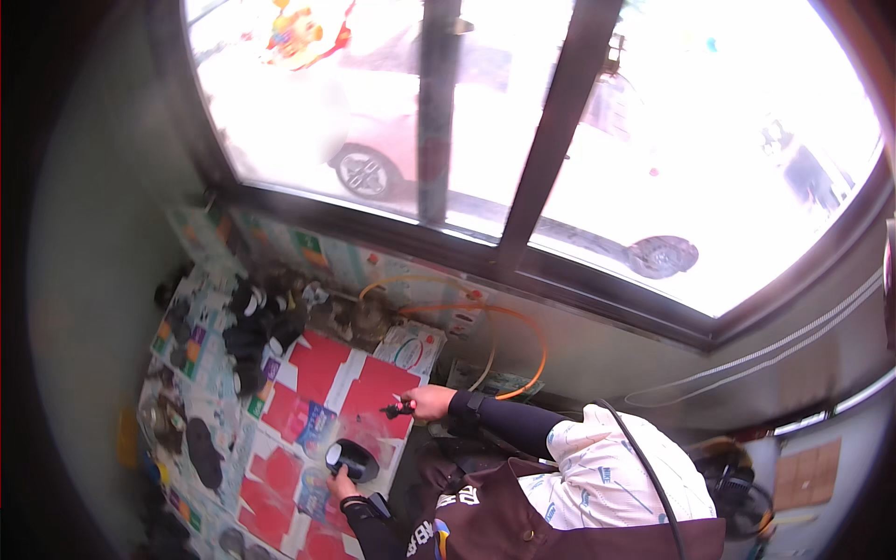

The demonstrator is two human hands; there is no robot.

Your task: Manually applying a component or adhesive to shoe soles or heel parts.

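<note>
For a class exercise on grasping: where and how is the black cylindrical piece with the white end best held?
Probably by the side wall of the black cylindrical piece, coming from the picture's lower side, where the left hand is. The rounded body seems to suit a curled grip, and its white end, turned toward the picture's left, would stay uncovered.

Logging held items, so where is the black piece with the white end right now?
In the head view, the black piece is left of and below centre, in the left hand over the red sheet, nearer the bottom edge than the right hand.
</note>
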